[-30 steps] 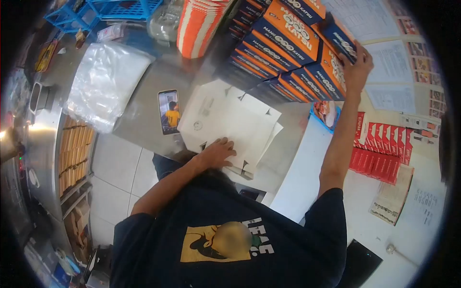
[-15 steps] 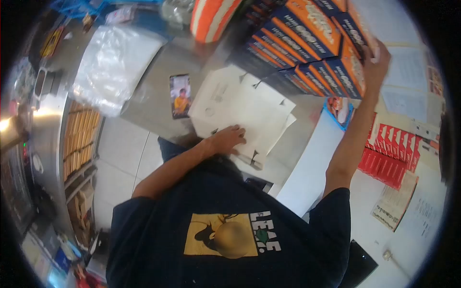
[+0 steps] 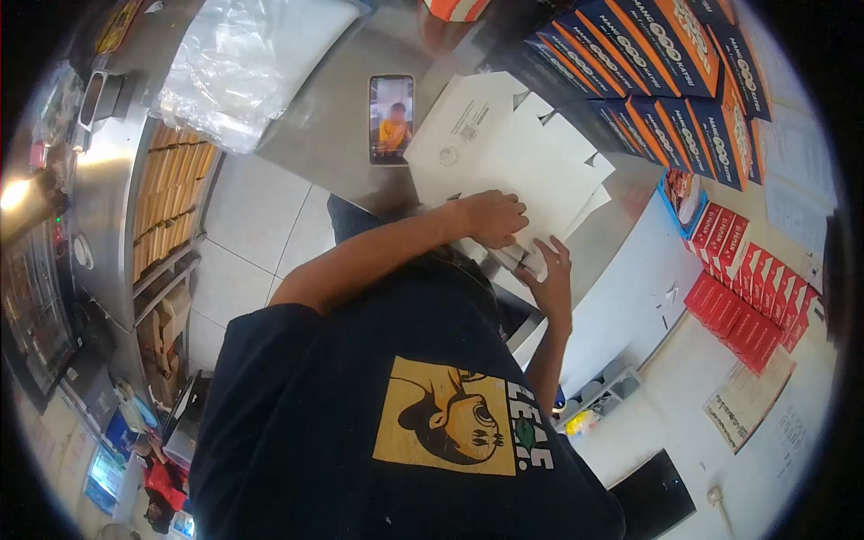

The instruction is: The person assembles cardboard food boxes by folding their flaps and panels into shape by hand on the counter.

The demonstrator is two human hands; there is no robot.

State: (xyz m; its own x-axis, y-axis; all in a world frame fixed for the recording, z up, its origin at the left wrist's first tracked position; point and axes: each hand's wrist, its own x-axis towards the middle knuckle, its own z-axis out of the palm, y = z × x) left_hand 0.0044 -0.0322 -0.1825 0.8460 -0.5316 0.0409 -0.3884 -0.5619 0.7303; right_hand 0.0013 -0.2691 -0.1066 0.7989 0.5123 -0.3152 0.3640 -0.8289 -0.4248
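A flat stack of white cardboard sheets (image 3: 517, 148) with printing and notched edges lies on the metal counter. My left hand (image 3: 493, 219) presses on its near edge, fingers bent and close together. At the near right corner, my right hand (image 3: 551, 274) has its thumb and fingers around a raised flap of the cardboard. The thumb side is partly hidden by the flap. Left of the sheets lies a phone (image 3: 391, 119) with its screen lit.
Orange and blue boxes (image 3: 661, 67) are stacked at the back right. Plastic bags (image 3: 238, 67) lie at the back left. Red packets (image 3: 742, 319) stand to the right, beside a blue-edged pack (image 3: 682, 200). A shelf of brown folded cartons (image 3: 171, 202) is on the left.
My right hand has left the box stack and come down to the cardboard's near corner. My left hand has stayed on the cardboard. The view has shifted, so the counter items appear further right and higher.
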